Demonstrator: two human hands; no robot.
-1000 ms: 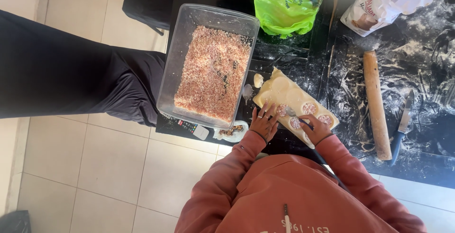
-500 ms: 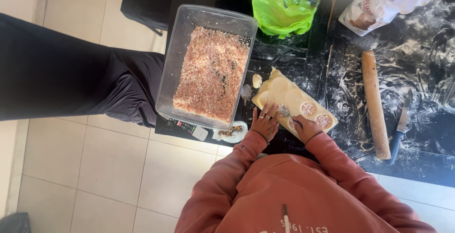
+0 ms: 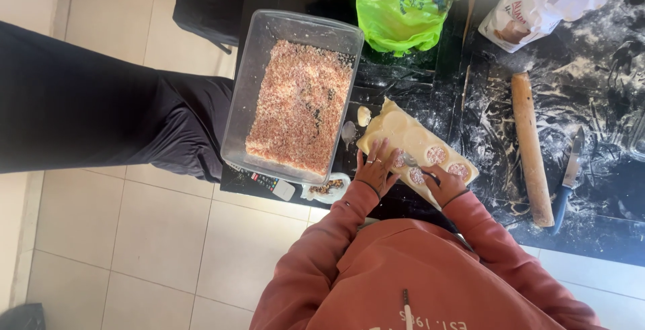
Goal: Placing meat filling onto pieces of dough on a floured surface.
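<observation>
Pale dough sheet (image 3: 396,125), green bag (image 3: 403,8)

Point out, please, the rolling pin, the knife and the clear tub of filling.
rolling pin (image 3: 531,149), head view, middle of its wooden shaft.
knife (image 3: 568,182), head view, where blade meets blue handle.
clear tub (image 3: 236,108), head view, its left wall.

Pale tiled floor (image 3: 161,236), black flour-dusted table (image 3: 605,189) — bright daylight, dark chair (image 3: 208,1) behind.

Flour bag (image 3: 544,1) cut off at top edge; knife (image 3: 568,175) tip blurred.
</observation>
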